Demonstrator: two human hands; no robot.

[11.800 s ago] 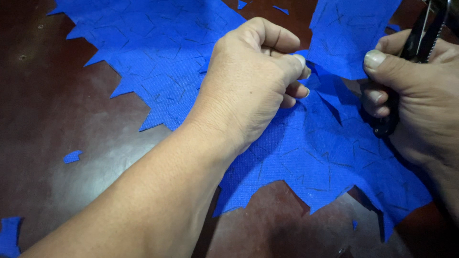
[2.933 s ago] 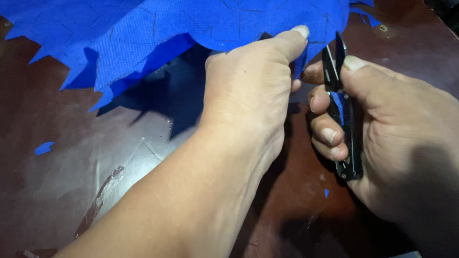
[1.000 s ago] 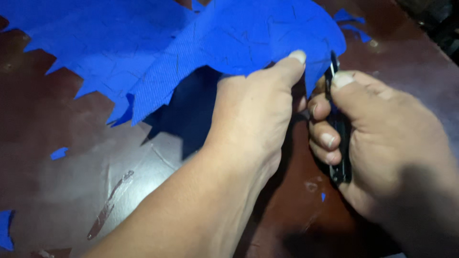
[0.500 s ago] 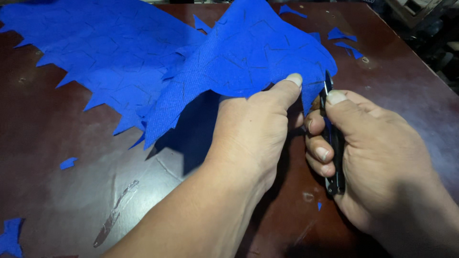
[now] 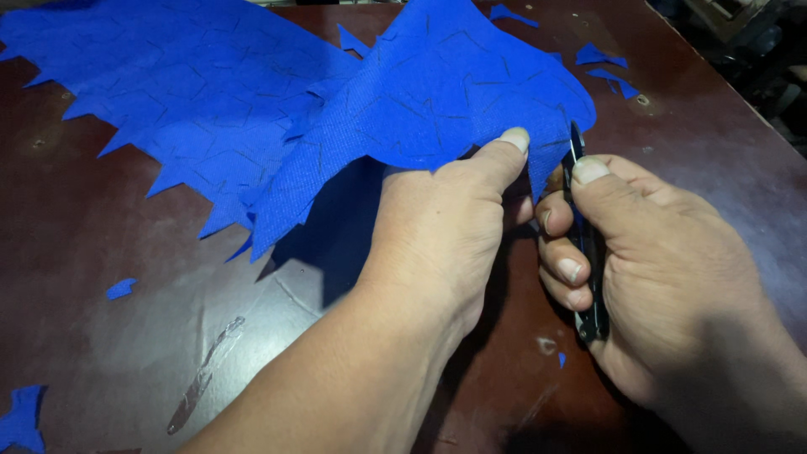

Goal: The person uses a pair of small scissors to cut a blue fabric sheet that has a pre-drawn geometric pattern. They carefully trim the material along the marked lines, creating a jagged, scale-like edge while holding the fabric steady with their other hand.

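The left hand [image 5: 437,244] pinches the near edge of a large blue woven fabric sheet with jagged, cut-out edges and dark marked outlines [image 5: 277,118], the thumb pressed on top and the other fingers hidden beneath the cloth. The pinched portion is lifted off the dark reddish-brown table [image 5: 101,353] and casts a shadow under and to the left of the grip; the remainder of the sheet lies flat, spreading away from the grip to the far left.

Just right of that pinch, the right hand [image 5: 647,269] is closed around a small pair of black thread snips [image 5: 586,252], thumb on the upper side and fingers curled around the handle. The tip of the snips meets the fabric edge right beside the left thumb; whether the blades are apart or together cannot be told.

Small blue fabric scraps [image 5: 601,57] lie on the table beyond the right hand, another scrap [image 5: 120,288] sits well to the left of the grip, and a tiny one [image 5: 561,359] lies just below the snips.
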